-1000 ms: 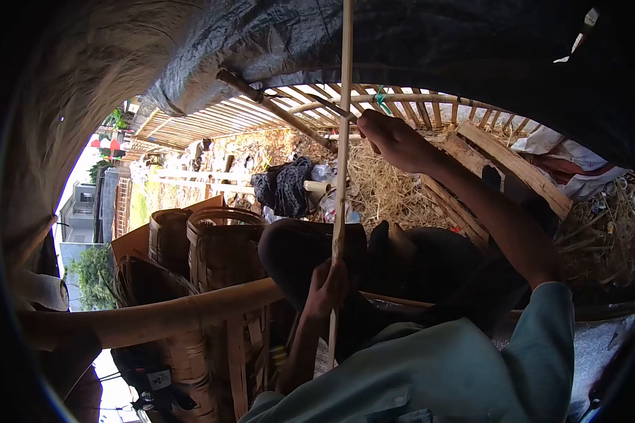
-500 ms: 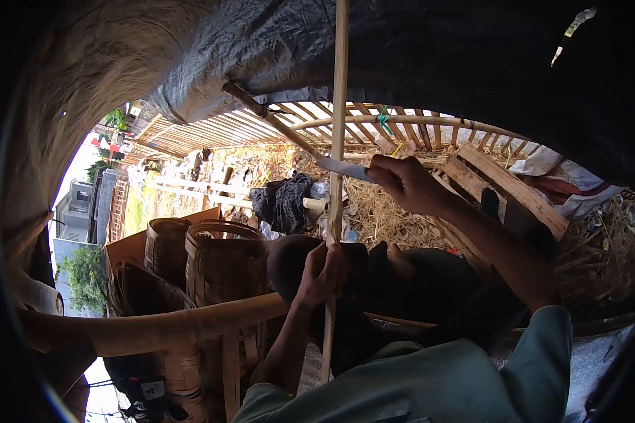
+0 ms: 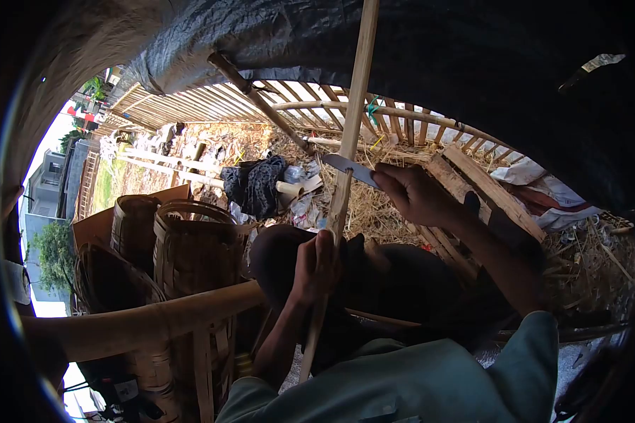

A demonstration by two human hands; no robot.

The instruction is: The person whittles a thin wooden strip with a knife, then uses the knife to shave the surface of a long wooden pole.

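A long pale bamboo strip (image 3: 358, 84) runs from the top of the view down past my body, tilted slightly to the right at its upper end. My left hand (image 3: 315, 268) is closed around its lower part, above my knee. In my right hand (image 3: 410, 190) is a knife (image 3: 351, 169), its handle hidden by my fingers. The blade points left and lies across the strip, touching or very close to it, above my left hand.
Woven bamboo baskets (image 3: 194, 247) stand at the left behind a thick bamboo pole (image 3: 155, 321). Ahead are a dark patterned cloth (image 3: 255, 185), straw (image 3: 384, 211), wooden planks (image 3: 494, 190) and a slatted bamboo fence (image 3: 402, 123). A dark tarp (image 3: 473, 56) hangs overhead.
The strip's upper end has leaned to the right and its lower end has shifted left. The knife blade has tilted, its tip now higher than the handle. The whole view has shifted slightly.
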